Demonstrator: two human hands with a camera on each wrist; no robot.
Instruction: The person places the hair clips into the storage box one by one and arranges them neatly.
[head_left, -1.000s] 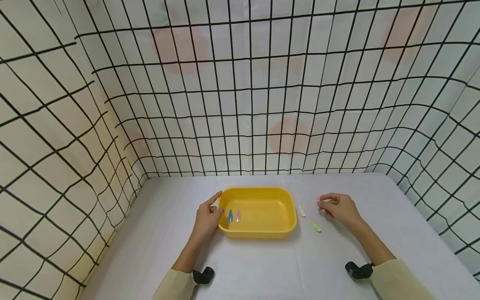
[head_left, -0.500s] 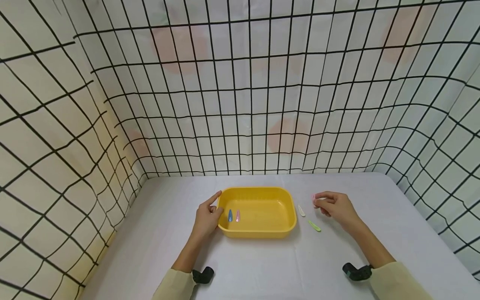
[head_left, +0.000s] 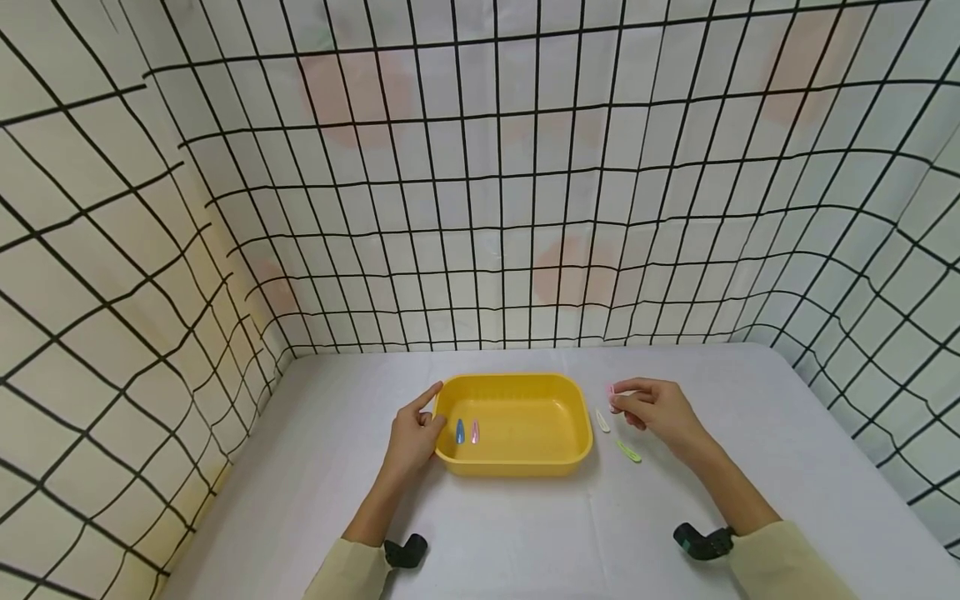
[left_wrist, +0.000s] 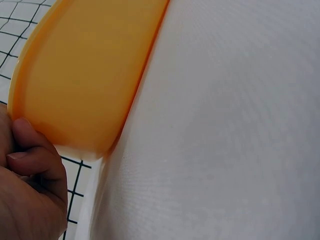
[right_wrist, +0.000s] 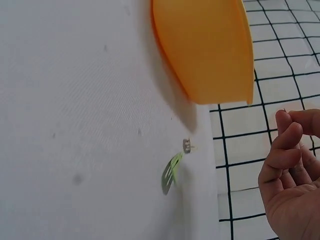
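Note:
My left hand (head_left: 411, 433) grips the left end of a yellow plastic tray (head_left: 517, 468), which stands on the table. Inside it, near that end, a blue hair clip (head_left: 461, 432) and a pink hair clip (head_left: 475, 432) lie side by side. Between thumb and fingertips, my right hand (head_left: 658, 410) pinches another pink hair clip (head_left: 611, 392), raised just right of the tray. In the right wrist view the right hand (right_wrist: 292, 170) mostly covers that clip. On the table below it lie a white hair clip (head_left: 603, 422) and a green hair clip (head_left: 629, 452).
A white cloth covers the table (head_left: 517, 542). Black wire grid (head_left: 480, 200) with white sheeting behind it closes off the back and both sides. Each wrist bears a black camera, the right one (head_left: 703, 542) low over the cloth.
The right hand has moved left toward the tray, carrying the pink hair clip up off the table. The left hand and the tray have stayed in place.

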